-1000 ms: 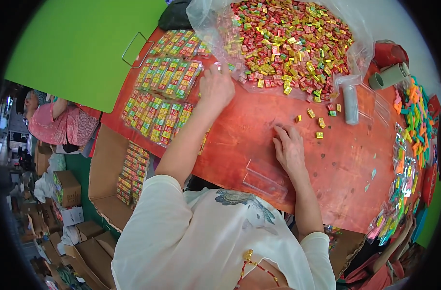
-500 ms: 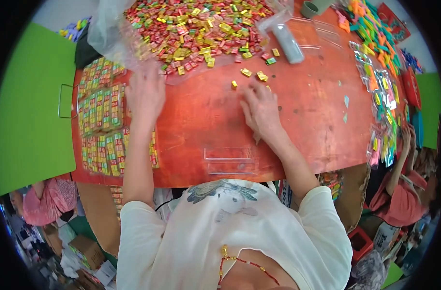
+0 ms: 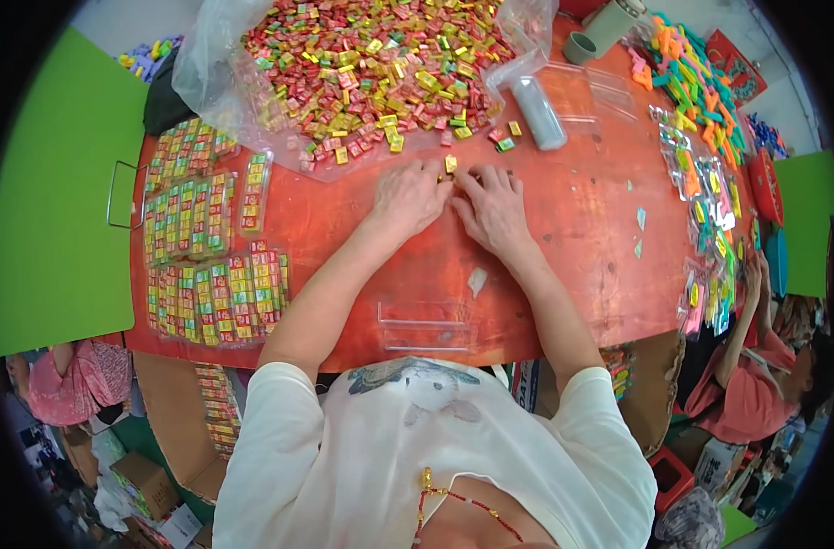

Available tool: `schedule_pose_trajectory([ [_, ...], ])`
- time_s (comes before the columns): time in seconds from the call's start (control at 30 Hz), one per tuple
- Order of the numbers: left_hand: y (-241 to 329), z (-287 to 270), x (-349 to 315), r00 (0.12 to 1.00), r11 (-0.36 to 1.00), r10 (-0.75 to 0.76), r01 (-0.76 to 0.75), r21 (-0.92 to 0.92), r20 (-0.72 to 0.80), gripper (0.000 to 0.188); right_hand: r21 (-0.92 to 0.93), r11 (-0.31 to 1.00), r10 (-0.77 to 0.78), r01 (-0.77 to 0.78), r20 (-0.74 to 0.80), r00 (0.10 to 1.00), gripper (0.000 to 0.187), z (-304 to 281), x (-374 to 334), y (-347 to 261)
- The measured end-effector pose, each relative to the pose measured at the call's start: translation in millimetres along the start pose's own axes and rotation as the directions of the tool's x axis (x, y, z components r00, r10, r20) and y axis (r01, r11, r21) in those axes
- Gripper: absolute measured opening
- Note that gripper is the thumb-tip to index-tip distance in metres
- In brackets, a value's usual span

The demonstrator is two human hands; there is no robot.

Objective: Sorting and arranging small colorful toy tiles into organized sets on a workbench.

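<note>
My left hand (image 3: 409, 199) and my right hand (image 3: 495, 209) come together at the middle of the red table, below the heap. My left fingers are bent and pressed close; what they hold, if anything, is hidden. My right fingers are spread, the tips down on the tabletop. A small yellow wrapped block (image 3: 451, 164) stands just beyond the fingertips, and a bit of another shows between the hands. A large heap of small red, yellow and green wrapped blocks (image 3: 371, 78) lies on clear plastic sheeting ahead. Nearer me is a clear plastic tray (image 3: 426, 323) with nothing in it.
Filled trays (image 3: 217, 297) of wrapped blocks stand in rows on the left, beside a green panel (image 3: 60, 201). A clear roll (image 3: 538, 114), a grey cup (image 3: 581, 48) and colourful plastic pieces (image 3: 696, 78) lie to the right. A co-worker in pink (image 3: 751, 389) sits at right.
My left hand has moved right, from beside the filled trays to the table's middle; a filled tray now shows there. My right hand has shifted slightly, and the loose yellow blocks are drawn together between my hands.
</note>
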State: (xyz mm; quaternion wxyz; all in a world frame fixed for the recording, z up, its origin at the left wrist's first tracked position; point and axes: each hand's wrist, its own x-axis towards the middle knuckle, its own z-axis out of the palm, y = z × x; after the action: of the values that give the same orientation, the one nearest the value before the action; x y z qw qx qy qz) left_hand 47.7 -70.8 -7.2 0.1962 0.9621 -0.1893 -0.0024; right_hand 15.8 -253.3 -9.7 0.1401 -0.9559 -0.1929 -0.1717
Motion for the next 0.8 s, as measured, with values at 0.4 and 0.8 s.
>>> schedule_pose_trajectory([
  [0.4,-72,-10,77,0.856,0.928,-0.370,0.358,-0.103,-0.361,0.058,0.107,0.959,0.261,-0.261,0.017,0.965,0.061,66,151,-1],
  [0.8,-77,9,70,0.932,0.644,-0.223,-0.078,-0.761,-0.284,0.043,0.859,0.488,0.039,-0.158,0.160,0.986,0.043,52,128,10],
])
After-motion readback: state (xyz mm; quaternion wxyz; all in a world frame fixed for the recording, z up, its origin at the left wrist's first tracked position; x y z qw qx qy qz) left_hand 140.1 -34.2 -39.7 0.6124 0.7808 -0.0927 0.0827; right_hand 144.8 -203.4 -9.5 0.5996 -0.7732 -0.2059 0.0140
